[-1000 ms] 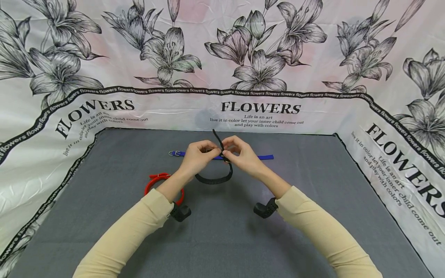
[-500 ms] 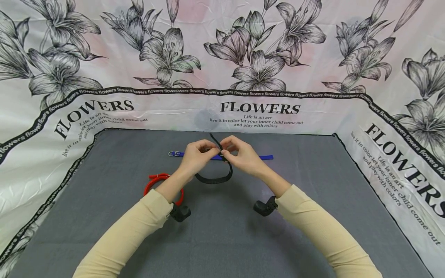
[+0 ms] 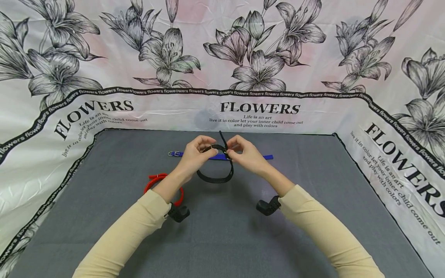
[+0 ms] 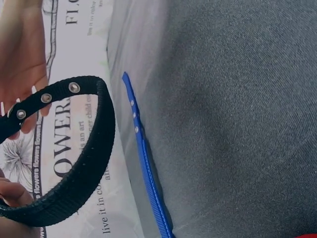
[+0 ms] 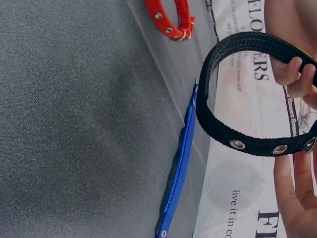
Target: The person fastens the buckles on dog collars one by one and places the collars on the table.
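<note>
A black collar [image 3: 215, 180] with metal eyelets is bent into a loop and held up between both hands. My left hand [image 3: 192, 156] pinches the band on the left side. My right hand [image 3: 247, 156] pinches it on the right, close to the metal buckle. The thin strap end sticks up beside the right fingers. In the left wrist view the black collar [image 4: 94, 153] shows its eyelets along the upper band. From the right wrist the collar [image 5: 210, 114] shows a ribbed lining, and part of its buckle lies at the frame edge.
Behind the hands a blue collar [image 3: 268, 157] lies stretched out flat. A red collar [image 3: 147, 188], buckled into a ring, lies under the left forearm. The grey cloth [image 3: 222, 235] covers the table, and a flower-printed sheet [image 3: 257, 112] rises at the back and sides.
My hands have drawn slightly apart, the right one moving right. The strap end leaned left and now stands more upright farther right. More of the black band shows between the hands.
</note>
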Motion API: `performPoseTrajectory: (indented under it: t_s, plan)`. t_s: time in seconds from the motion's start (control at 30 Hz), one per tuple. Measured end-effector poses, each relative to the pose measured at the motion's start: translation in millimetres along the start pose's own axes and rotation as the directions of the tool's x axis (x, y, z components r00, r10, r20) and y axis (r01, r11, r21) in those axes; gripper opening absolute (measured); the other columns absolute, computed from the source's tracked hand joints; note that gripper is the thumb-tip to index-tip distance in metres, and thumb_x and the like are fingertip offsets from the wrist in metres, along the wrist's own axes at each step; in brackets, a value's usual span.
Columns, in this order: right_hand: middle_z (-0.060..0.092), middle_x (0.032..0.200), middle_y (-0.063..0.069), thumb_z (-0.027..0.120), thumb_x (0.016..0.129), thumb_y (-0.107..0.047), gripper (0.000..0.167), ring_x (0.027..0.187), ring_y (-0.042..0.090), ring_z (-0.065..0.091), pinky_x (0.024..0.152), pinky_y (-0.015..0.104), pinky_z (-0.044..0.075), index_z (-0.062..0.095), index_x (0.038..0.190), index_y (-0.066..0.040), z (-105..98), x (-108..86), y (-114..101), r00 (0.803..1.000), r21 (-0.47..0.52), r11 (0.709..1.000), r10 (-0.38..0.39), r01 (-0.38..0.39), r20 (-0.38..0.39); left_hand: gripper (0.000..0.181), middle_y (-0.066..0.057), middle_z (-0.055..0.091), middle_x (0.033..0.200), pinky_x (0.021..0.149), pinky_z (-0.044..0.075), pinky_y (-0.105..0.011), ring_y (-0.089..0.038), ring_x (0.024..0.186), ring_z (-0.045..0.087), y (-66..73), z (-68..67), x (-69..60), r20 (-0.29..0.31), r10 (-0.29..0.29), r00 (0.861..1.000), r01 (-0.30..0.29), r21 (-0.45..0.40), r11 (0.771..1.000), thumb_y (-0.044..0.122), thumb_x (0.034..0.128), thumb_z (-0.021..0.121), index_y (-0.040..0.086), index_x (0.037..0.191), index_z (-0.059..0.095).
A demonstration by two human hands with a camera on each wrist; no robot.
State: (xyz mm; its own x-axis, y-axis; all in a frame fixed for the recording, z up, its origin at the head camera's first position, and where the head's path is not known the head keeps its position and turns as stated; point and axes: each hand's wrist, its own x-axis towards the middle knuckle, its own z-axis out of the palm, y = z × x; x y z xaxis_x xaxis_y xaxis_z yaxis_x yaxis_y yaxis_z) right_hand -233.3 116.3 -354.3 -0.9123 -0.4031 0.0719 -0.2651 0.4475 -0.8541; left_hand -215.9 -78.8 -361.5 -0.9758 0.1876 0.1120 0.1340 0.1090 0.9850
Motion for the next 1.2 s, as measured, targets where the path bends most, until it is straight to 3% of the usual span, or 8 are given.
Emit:
performPoseTrajectory:
  t_s: [0.27,0.6,0.8,0.9,1.2]
  plan:
    - [0.054,0.111,0.011,0.054,0.092,-0.013,0.022,0.100,0.025,0.058,0.074,0.034,0.053,0.051,0.112,-0.005,-2,-0.7,1,1.000,0.037,0.999,0.013,-0.012,-0.016,0.031,-0.008,0.064,0.108,0.086,0.043,-0.036,-0.020,0.099,0.056,0.5,-1.5,1.1,0.017,-0.010,1.000,0.010,0.014,1.000,0.019,0.0896,0.061,0.009,0.118,0.055]
    - [0.055,0.106,0.007,0.056,0.091,-0.018,0.019,0.094,0.021,0.060,0.072,0.035,0.054,0.053,0.108,-0.011,0,-2.1,9,0.998,0.045,0.999,-0.012,0.015,-0.061,0.026,-0.001,0.064,0.109,0.093,0.044,-0.038,-0.014,0.106,0.056,-2.3,1.3,1.1,-0.028,-0.049,0.998,0.052,0.114,0.992,0.028,0.0893,0.061,0.016,0.112,0.063]
    - [0.057,0.105,0.007,0.055,0.093,-0.022,0.024,0.089,0.020,0.059,0.071,0.034,0.053,0.053,0.113,-0.009,2,-2.9,12,0.996,0.018,0.999,-0.038,0.040,-0.083,0.023,-0.001,0.064,0.108,0.095,0.043,-0.038,-0.014,0.105,0.057,-4.3,2.2,-0.2,-0.028,-0.049,0.998,0.052,0.112,0.992,0.029,0.0895,0.061,0.017,0.110,0.064]
    - [0.058,0.105,0.007,0.054,0.093,-0.024,0.024,0.088,0.019,0.059,0.069,0.032,0.052,0.054,0.113,-0.012,3,-2.2,12,0.991,0.002,0.998,-0.067,0.067,-0.116,0.024,-0.002,0.065,0.107,0.096,0.043,-0.038,-0.015,0.105,0.057,-5.6,3.1,-0.5,-0.020,-0.046,0.999,0.048,0.108,0.993,0.028,0.0895,0.061,0.016,0.109,0.064]
    - [0.062,0.108,0.006,0.057,0.092,-0.022,0.023,0.096,0.019,0.060,0.080,0.036,0.047,0.056,0.113,-0.012,3,1.6,7,0.967,0.021,0.989,-0.138,0.146,-0.213,0.022,-0.002,0.066,0.104,0.089,0.046,-0.036,-0.015,0.097,0.060,-11.2,8.9,0.7,0.006,-0.051,0.999,0.050,0.117,0.992,0.027,0.0887,0.062,0.015,0.107,0.065]
